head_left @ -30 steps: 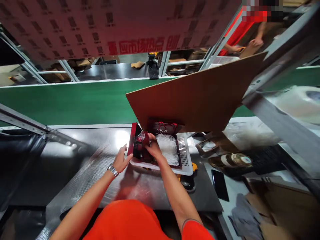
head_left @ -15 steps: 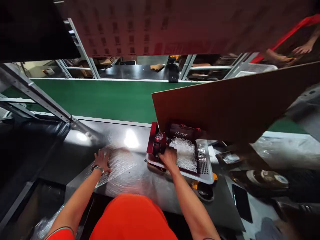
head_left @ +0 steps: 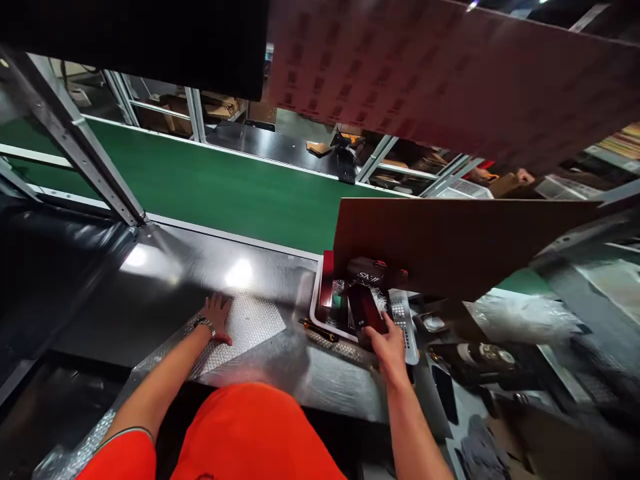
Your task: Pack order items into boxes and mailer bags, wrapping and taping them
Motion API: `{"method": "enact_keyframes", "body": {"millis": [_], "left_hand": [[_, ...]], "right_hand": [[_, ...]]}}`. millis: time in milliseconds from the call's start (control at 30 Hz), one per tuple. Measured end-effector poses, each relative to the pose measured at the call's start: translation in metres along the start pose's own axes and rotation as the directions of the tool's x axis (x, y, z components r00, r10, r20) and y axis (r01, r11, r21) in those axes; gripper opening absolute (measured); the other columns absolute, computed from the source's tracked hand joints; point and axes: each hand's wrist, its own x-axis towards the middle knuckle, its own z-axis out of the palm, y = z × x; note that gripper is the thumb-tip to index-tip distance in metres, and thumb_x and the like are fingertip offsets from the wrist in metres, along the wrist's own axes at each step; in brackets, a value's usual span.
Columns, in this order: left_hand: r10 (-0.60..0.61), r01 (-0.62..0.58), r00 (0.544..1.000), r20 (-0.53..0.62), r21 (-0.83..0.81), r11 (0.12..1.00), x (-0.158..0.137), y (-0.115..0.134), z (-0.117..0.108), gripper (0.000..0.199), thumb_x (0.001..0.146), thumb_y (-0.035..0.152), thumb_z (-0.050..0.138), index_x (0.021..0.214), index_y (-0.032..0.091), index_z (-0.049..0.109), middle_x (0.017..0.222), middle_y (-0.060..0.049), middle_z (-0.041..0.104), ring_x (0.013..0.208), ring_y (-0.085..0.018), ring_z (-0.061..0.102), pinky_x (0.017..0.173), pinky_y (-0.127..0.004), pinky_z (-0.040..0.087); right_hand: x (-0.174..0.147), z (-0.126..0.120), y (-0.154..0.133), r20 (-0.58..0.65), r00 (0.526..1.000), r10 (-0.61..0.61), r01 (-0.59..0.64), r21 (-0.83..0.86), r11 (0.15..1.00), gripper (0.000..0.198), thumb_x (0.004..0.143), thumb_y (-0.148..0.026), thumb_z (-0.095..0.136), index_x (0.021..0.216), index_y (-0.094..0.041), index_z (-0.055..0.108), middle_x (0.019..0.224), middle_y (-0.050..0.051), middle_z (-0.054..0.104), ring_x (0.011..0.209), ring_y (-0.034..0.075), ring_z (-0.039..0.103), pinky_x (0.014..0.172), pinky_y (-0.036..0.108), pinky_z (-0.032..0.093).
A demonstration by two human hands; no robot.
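My left hand (head_left: 216, 319) lies flat with fingers spread on a sheet of bubble wrap (head_left: 255, 323) on the metal table. Over a white plastic basket (head_left: 412, 341), my right hand (head_left: 389, 345) grips the near end of a dark red box (head_left: 364, 308). A black SK-II package (head_left: 367, 268) stands at the back of the basket. At its left side is a bright red box (head_left: 327, 277). White paper shreds (head_left: 381, 298) show partly behind the held box.
A yellow-and-black cutter (head_left: 320, 330) lies before the basket. Behind it rises a brown board (head_left: 440, 247), with a green conveyor belt (head_left: 240, 200) running along the table's far edge. A phone (head_left: 445, 393) and bottle (head_left: 480, 357) lie at right. Another person's hand (head_left: 525, 177) shows beyond.
My right hand has moved right, now holding the dark red box over the paper shreds. My left hand stays spread on the bubble wrap. The camera view has tilted.
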Motion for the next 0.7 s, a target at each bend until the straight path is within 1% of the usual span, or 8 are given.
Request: {"method": "enact_keyframes", "body": {"millis": [67, 167, 233, 300, 400, 500, 600, 700], "left_hand": [[0.019, -0.019, 1.0, -0.022, -0.013, 1.0, 0.001, -0.004, 0.002, 0.161, 0.046, 0.056, 0.111, 0.183, 0.005, 0.043, 0.194, -0.038, 0.018, 0.181, -0.065, 0.009, 0.146, -0.077, 0.006], [0.027, -0.027, 1.0, -0.003, -0.043, 0.999, 0.002, -0.008, 0.004, 0.165, 0.043, 0.058, 0.111, 0.183, 0.003, 0.042, 0.194, -0.038, 0.017, 0.181, -0.065, 0.006, 0.147, -0.076, 0.004], [0.043, -0.042, 0.999, 0.007, -0.054, 0.998, 0.003, -0.011, 0.004, 0.165, 0.044, 0.06, 0.11, 0.182, 0.001, 0.042, 0.194, -0.038, 0.017, 0.181, -0.064, 0.005, 0.148, -0.074, 0.002], [0.055, -0.054, 0.998, 0.019, -0.042, 0.998, 0.003, -0.012, 0.004, 0.164, 0.046, 0.063, 0.108, 0.182, 0.001, 0.042, 0.194, -0.037, 0.019, 0.181, -0.065, 0.006, 0.148, -0.074, 0.003], [0.042, -0.043, 0.998, 0.048, 0.022, 0.999, 0.004, -0.012, 0.001, 0.164, 0.051, 0.071, 0.105, 0.184, 0.001, 0.038, 0.195, -0.038, 0.015, 0.182, -0.064, 0.004, 0.147, -0.075, 0.002], [0.027, -0.032, 0.996, 0.08, 0.061, 0.998, 0.004, -0.007, -0.002, 0.166, 0.052, 0.072, 0.104, 0.185, 0.001, 0.035, 0.195, -0.038, 0.008, 0.182, -0.062, 0.001, 0.147, -0.073, 0.0], [0.027, -0.029, 0.997, 0.078, 0.034, 0.999, 0.004, -0.005, -0.006, 0.172, 0.047, 0.071, 0.106, 0.188, 0.005, 0.032, 0.195, -0.036, 0.01, 0.183, -0.062, 0.001, 0.148, -0.074, 0.001], [0.018, -0.018, 0.997, 0.081, 0.004, 1.0, 0.002, -0.005, -0.012, 0.174, 0.043, 0.069, 0.106, 0.188, 0.006, 0.032, 0.195, -0.037, 0.013, 0.183, -0.061, 0.001, 0.148, -0.074, 0.001]], "right_hand": [[-0.041, -0.001, -0.002, -0.068, 0.997, -0.045, 0.05, 0.079, 0.996, 0.096, 0.071, -0.055, 0.078, 0.159, -0.016, 0.074, 0.13, 0.016, 0.071, 0.102, 0.033, 0.073, 0.1, 0.054, 0.064], [-0.11, 0.017, -0.019, -0.076, 0.972, -0.221, 0.23, 0.156, 0.961, 0.085, 0.083, -0.059, 0.079, 0.161, -0.025, 0.071, 0.144, 0.015, 0.065, 0.133, 0.037, 0.069, 0.119, 0.057, 0.06], [-0.151, 0.048, -0.038, 0.0, 0.948, -0.319, 0.312, 0.217, 0.925, 0.076, 0.091, -0.052, 0.075, 0.163, -0.029, 0.069, 0.148, 0.014, 0.064, 0.141, 0.036, 0.067, 0.126, 0.058, 0.057], [-0.178, 0.092, -0.059, 0.109, 0.911, -0.397, 0.351, 0.299, 0.887, 0.072, 0.093, -0.044, 0.072, 0.163, -0.029, 0.069, 0.15, 0.015, 0.063, 0.143, 0.036, 0.066, 0.127, 0.059, 0.056], [-0.192, 0.167, -0.088, 0.277, 0.831, -0.482, 0.38, 0.35, 0.856, 0.071, 0.086, -0.03, 0.074, 0.157, -0.026, 0.073, 0.145, 0.016, 0.065, 0.14, 0.038, 0.067, 0.126, 0.061, 0.057], [-0.193, 0.226, -0.105, 0.402, 0.775, -0.488, 0.405, 0.278, 0.871, 0.077, 0.079, -0.019, 0.073, 0.156, -0.028, 0.073, 0.144, 0.014, 0.067, 0.14, 0.039, 0.065, 0.125, 0.062, 0.056], [-0.196, 0.252, -0.107, 0.45, 0.756, -0.476, 0.436, 0.196, 0.878, 0.083, 0.078, -0.016, 0.072, 0.16, -0.03, 0.069, 0.147, 0.014, 0.066, 0.143, 0.04, 0.062, 0.128, 0.064, 0.054], [-0.193, 0.25, -0.099, 0.495, 0.717, -0.491, 0.459, 0.195, 0.867, 0.081, 0.084, -0.022, 0.077, 0.164, -0.03, 0.068, 0.153, 0.016, 0.065, 0.145, 0.04, 0.063, 0.128, 0.063, 0.055]]}}
